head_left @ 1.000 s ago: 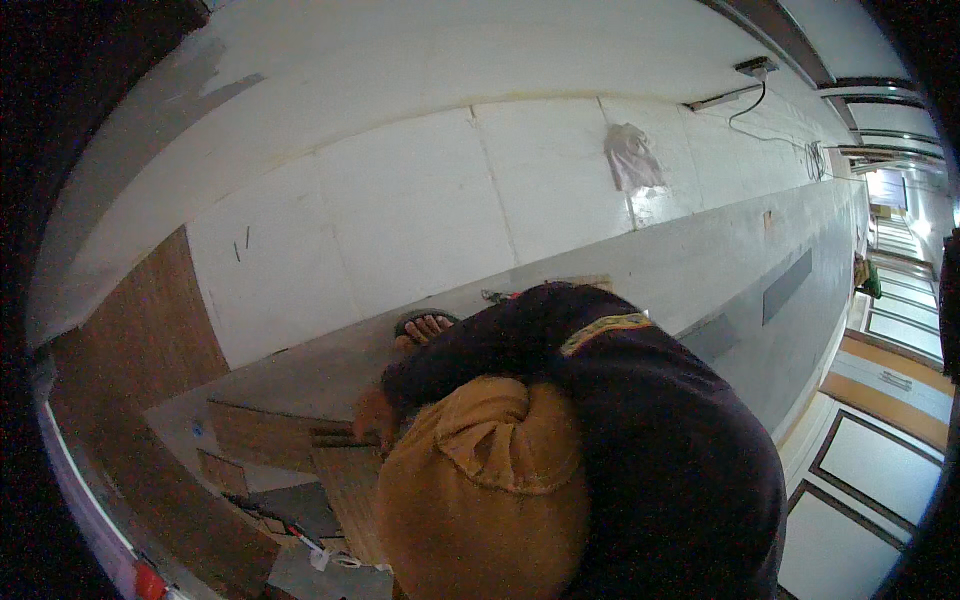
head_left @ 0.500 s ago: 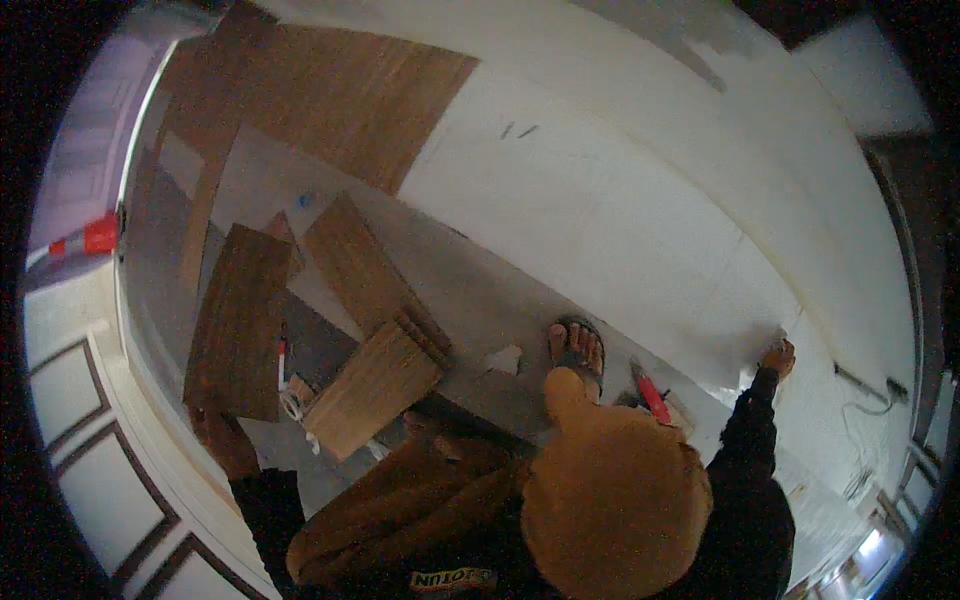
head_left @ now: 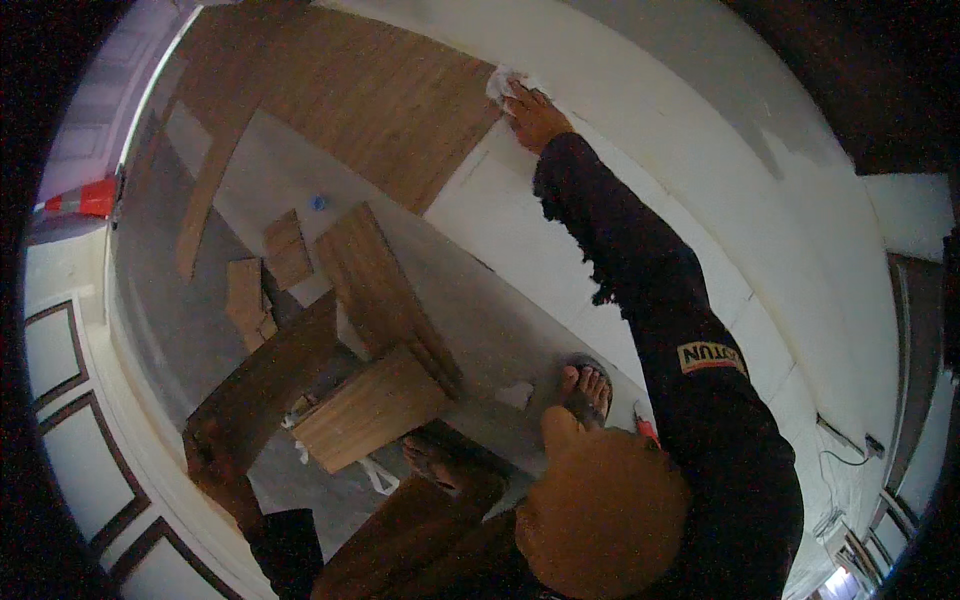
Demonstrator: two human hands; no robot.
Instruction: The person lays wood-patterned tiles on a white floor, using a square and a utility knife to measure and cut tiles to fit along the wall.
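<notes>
My right hand (head_left: 530, 115) grips a crumpled white cloth (head_left: 505, 85) at the corner where laid wood-look planks (head_left: 370, 100) meet the pale floor layer (head_left: 520, 240) and the wall edge. At the lower left, my left hand (head_left: 215, 460) is closed on the end of a dark wood-look plank (head_left: 265, 370), which slants up toward the middle. Beside it, stacked planks (head_left: 365, 405) lie on the grey floor near my two feet (head_left: 590, 390), with smaller offcuts (head_left: 245, 295) farther up.
A red tool (head_left: 645, 425) shows by my right foot. A small blue object (head_left: 318, 203) lies near the offcuts. An orange-red cone (head_left: 85, 200) is at the far left edge. A panelled door (head_left: 65, 440) borders the left. A cable (head_left: 840, 460) runs along the right wall.
The view has swung round. My right hand has moved from the right part of the pale layer to the laid planks' corner with the cloth. The plank in my left hand now slants further rightward.
</notes>
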